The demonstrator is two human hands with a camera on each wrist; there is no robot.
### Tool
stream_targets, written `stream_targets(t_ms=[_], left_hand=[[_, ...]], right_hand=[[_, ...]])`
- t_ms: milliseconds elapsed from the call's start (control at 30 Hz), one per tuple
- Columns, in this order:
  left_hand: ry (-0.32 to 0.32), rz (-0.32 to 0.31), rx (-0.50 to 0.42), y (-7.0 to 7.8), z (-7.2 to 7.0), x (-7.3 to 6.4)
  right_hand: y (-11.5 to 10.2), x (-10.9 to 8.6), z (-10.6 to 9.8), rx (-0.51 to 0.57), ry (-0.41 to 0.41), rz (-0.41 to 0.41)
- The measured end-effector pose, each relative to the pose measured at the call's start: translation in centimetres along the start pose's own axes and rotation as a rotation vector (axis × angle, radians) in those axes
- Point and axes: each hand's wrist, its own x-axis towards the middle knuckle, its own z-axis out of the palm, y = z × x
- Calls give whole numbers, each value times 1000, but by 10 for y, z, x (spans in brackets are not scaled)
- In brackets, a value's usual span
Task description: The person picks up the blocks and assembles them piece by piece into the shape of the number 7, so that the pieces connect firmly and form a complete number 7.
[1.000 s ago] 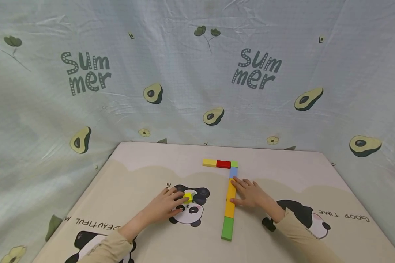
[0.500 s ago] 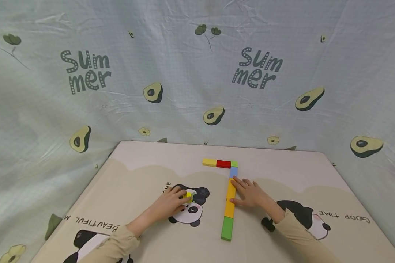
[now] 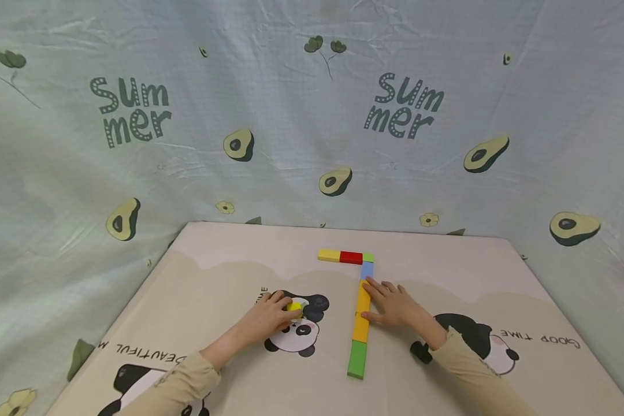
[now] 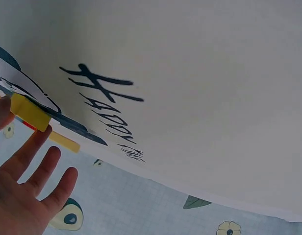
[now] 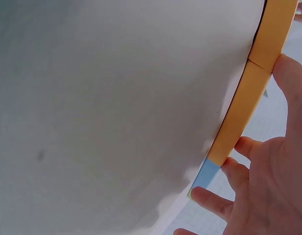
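Note:
My left hand (image 3: 273,316) pinches a small yellow block (image 3: 294,307) over the printed panda. In the left wrist view, thumb and a fingertip meet opposite ends of this yellow block (image 4: 31,112), while the other fingers spread out. My right hand (image 3: 395,304) lies spread along the right side of a block row, fingertips touching it. Two orange blocks, the far one (image 3: 363,297) and the near one (image 3: 360,328), stand end to end beside those fingers. Beyond them comes a blue block (image 3: 367,270); at the near end is a green block (image 3: 357,359).
At the row's far end sits a small light-green block (image 3: 368,257). From it a red block (image 3: 351,257) and a pale yellow block (image 3: 329,255) run left, making a corner. The panda-print tabletop (image 3: 229,248) ends at a hanging avocado-print cloth (image 3: 281,104).
The fingers of my left hand have drawn in around the yellow block, which has shifted and turned slightly. My right hand stays against the row. The head view has moved a little.

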Motion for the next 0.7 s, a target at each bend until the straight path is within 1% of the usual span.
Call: stream_targets(t_ms=[267, 367, 500, 667, 700], left_hand=[[-15, -8, 24, 0, 2, 3], [-9, -10, 40, -1, 4, 3], [32, -3, 46, -3, 7, 4], [105, -2, 7, -3, 10, 2], [112, -2, -4, -3, 11, 2]], right_hand=[[-2, 2, -2, -9, -18, 7], [-2, 3, -2, -11, -21, 10], [0, 3, -3, -9, -23, 18], [1, 4, -2, -19, -37, 22], [1, 4, -2, -20, -39, 24]])
